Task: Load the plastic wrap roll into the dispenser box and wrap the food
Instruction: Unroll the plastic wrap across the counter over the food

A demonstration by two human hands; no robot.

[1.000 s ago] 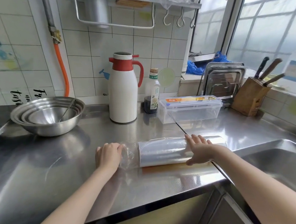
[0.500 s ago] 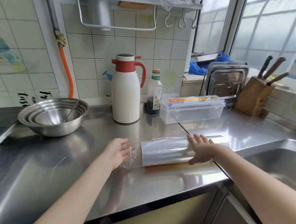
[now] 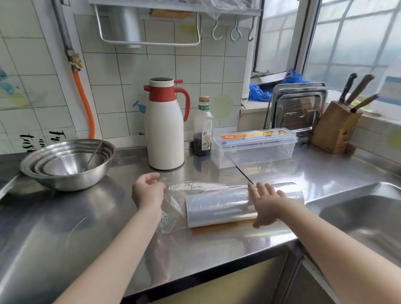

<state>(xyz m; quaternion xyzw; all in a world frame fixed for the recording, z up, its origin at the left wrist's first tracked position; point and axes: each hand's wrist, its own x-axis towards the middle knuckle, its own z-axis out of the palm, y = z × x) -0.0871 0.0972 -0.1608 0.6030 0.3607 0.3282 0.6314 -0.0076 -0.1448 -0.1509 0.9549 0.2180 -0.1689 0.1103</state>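
A clear plastic wrap roll (image 3: 219, 207) lies lengthwise on the steel counter (image 3: 55, 234) near its front edge. My right hand (image 3: 267, 203) presses flat on the roll's right part, fingers straight. A crumpled clear bag or wrapper (image 3: 172, 203) sticks out at the roll's left end. My left hand (image 3: 148, 192) pinches that loose film with curled fingers. The transparent dispenser box (image 3: 255, 147) with its lid down stands behind the roll, next to the wall. No food is visible.
Stacked steel bowls (image 3: 69, 164) sit at back left. A white and red thermos (image 3: 165, 123) and a small bottle (image 3: 204, 127) stand by the wall. Steel trays (image 3: 298, 108) and a knife block (image 3: 335, 129) are at back right. A sink (image 3: 382, 222) lies to the right.
My left hand has lifted and pulled away to the left, drawing the loose wrapper off the roll's left end. My right hand stays pressed on the roll.
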